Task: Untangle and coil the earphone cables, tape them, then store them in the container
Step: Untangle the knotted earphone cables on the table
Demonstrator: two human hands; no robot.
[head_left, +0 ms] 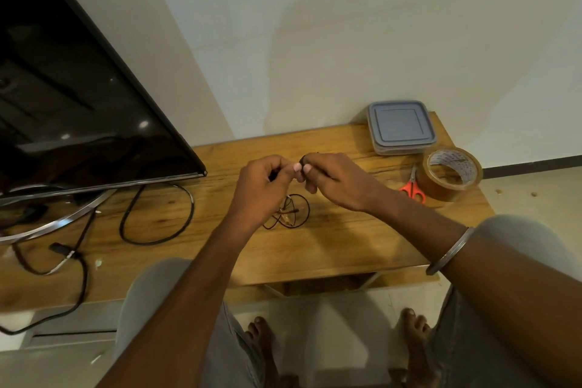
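My left hand (261, 186) and my right hand (333, 180) meet above the wooden table (330, 249), fingertips pinched together on a thin black earphone cable (303, 160). Below the hands, a loose coil of black cable (288, 213) with a bit of tape on it lies on the table; I cannot tell if it joins the held piece. The grey lidded container (400, 127) stands shut at the back right. A roll of brown tape (452, 173) sits to the right, with orange-handled scissors (413, 186) just left of it.
A large black TV screen (72, 98) on a curved metal stand (53, 224) fills the left side. Thick black power cords (157, 217) loop over the table's left half. The wall runs right behind the table. My knees and bare feet are below the front edge.
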